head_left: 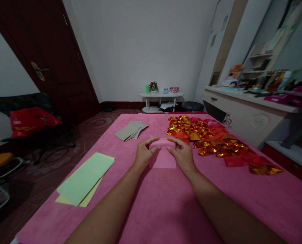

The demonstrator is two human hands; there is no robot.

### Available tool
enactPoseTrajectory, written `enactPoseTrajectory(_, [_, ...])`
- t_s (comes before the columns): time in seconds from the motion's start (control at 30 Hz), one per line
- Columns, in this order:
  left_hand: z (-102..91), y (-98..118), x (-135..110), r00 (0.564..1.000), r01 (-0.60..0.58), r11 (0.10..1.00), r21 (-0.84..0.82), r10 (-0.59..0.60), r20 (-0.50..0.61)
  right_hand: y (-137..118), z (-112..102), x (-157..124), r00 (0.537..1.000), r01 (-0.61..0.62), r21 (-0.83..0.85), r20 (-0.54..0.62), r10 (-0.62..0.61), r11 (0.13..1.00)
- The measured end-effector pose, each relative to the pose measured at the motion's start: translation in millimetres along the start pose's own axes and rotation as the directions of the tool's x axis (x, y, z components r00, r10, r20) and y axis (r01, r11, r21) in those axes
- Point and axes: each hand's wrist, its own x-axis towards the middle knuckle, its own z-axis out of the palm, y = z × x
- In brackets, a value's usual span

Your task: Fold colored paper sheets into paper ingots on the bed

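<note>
Between my two hands is a pink sheet of paper (162,159), its far edge bent up and gripped at both corners. My left hand (145,152) pinches the left side of that edge between thumb and fingers. On the opposite side my right hand (183,153) holds the paper the same way. A fan of grey paper pieces (132,130) lies beyond my left hand. Nearer on the left rest green paper sheets (86,178) over yellow paper (93,193). Shiny gold and red folded paper pieces (201,132) spread out to the right of my right hand.
A pink cloth (151,210) covers the table. Behind it stands a small white table (163,96) with a plant and a tissue box. A cluttered white dresser (244,105) is on the right. At left, a chair bears a red bag (34,122).
</note>
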Motion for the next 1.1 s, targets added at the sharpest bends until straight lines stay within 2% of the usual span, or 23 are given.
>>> enactPoseTrajectory(0.17, [-0.3,-1,-1,0.999,-0.032,0.998,-0.054,0.030,-0.024,-1,1,0,1.000,-0.027,0.139,0.019,0.025,0.990])
enactPoseTrajectory(0.3, [-0.6,-1,-1,0.997,-0.051,0.999,-0.007,0.051,-0.063,0,1,1,1.000,-0.025,0.147,0.000,0.025,0.989])
enactPoseTrajectory(0.6, [-0.5,-1,0,0.996,0.029,0.993,-0.111,-0.038,-0.084,4,0,0,0.998,-0.065,0.192,-0.006,0.068,0.979])
enactPoseTrajectory(0.73, [-0.5,-2,0,0.989,0.113,0.972,-0.204,-0.130,-0.068,6,0,1,0.988,-0.144,0.272,-0.011,0.152,0.951])
enactPoseTrajectory(0.9, [1.5,-7,-1,0.958,0.248,0.909,-0.335,-0.280,-0.053,6,-1,2,0.969,-0.231,0.319,-0.005,0.245,0.919])
enactPoseTrajectory(0.97, [1.7,-10,-2,0.959,0.261,0.893,-0.366,-0.284,-0.010,5,-2,2,0.965,-0.246,0.338,-0.005,0.263,0.908])
enactPoseTrajectory(1.1, [0.6,-15,-4,0.972,0.234,0.892,-0.386,-0.218,0.085,4,-2,1,0.959,-0.263,0.376,0.001,0.283,0.888])
